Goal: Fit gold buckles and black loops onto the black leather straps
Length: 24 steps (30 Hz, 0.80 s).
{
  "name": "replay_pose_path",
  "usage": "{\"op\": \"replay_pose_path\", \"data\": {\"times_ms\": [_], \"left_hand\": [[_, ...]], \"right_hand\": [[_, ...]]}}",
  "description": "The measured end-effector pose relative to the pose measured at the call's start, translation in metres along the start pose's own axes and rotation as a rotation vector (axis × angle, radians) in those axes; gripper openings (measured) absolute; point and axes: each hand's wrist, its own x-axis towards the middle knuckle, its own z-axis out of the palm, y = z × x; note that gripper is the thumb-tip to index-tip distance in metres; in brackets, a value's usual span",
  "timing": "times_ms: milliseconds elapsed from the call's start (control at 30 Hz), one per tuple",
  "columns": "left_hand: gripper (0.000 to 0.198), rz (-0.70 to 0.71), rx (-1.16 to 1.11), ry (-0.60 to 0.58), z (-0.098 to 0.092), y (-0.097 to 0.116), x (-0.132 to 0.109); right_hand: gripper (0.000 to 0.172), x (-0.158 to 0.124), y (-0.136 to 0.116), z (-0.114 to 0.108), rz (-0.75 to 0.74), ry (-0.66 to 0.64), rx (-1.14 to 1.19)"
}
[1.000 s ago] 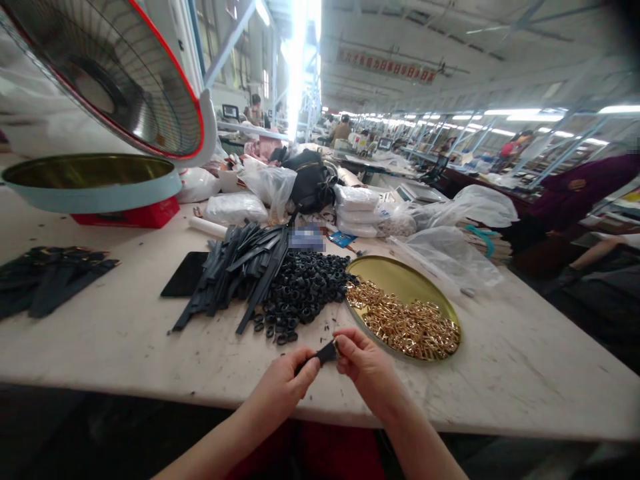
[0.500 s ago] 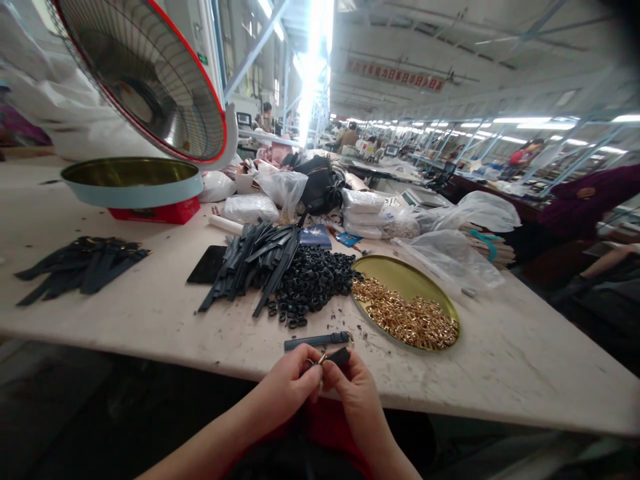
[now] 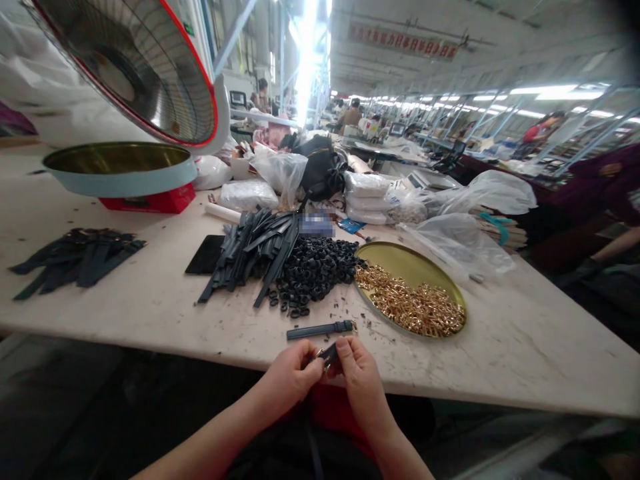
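Observation:
At the table's front edge, my left hand [image 3: 294,375] pinches the gold-buckled end of a short black strap [image 3: 329,354]. The fingers and thumb of my right hand [image 3: 358,371] are closed on the strap's other part; much of it is hidden by the fingers. Just beyond my hands lies another black strap [image 3: 320,329] with a gold buckle at its right end. Farther back are a heap of black strap loops [image 3: 320,270] and a pile of loose black straps [image 3: 255,250]. To their right, a round gold tray [image 3: 400,257] holds many gold buckles [image 3: 417,307].
A bunch of black straps [image 3: 80,260] lies at the left, below a heater with a wire grille [image 3: 135,73] and a shallow round tray [image 3: 120,180]. Plastic bags [image 3: 465,247] and white packets [image 3: 367,193] line the back. A person's arm [image 3: 617,245] shows at right.
My right thumb has moved up along the strap, and more of the strap shows between my hands. The view has tilted slightly down.

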Motion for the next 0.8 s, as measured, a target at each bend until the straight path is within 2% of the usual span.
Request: {"op": "replay_pose_path", "data": {"times_ms": [133, 233, 333, 433, 667, 800], "left_hand": [[0.017, -0.010, -0.009, 0.044, -0.001, -0.003, 0.004], [0.015, 0.039, -0.010, 0.096, -0.002, -0.005, 0.006], [0.015, 0.028, -0.002, 0.075, -0.003, -0.005, 0.007], [0.018, -0.033, -0.008, 0.042, -0.003, -0.002, 0.006], [0.020, -0.041, 0.024, 0.028, -0.004, 0.001, 0.004], [0.019, -0.004, 0.093, 0.058, -0.005, -0.002, 0.001]], "right_hand": [[0.032, 0.002, -0.001, -0.003, -0.034, -0.020, -0.022], [0.026, 0.001, -0.003, -0.004, 0.022, -0.082, 0.086], [0.025, 0.001, -0.003, -0.005, 0.106, -0.145, 0.174], [0.024, 0.002, -0.001, -0.005, 0.085, -0.139, 0.155], [0.022, -0.001, 0.001, -0.009, -0.025, -0.104, -0.041], [0.013, -0.008, -0.003, -0.010, -0.230, -0.077, -0.338]]}}
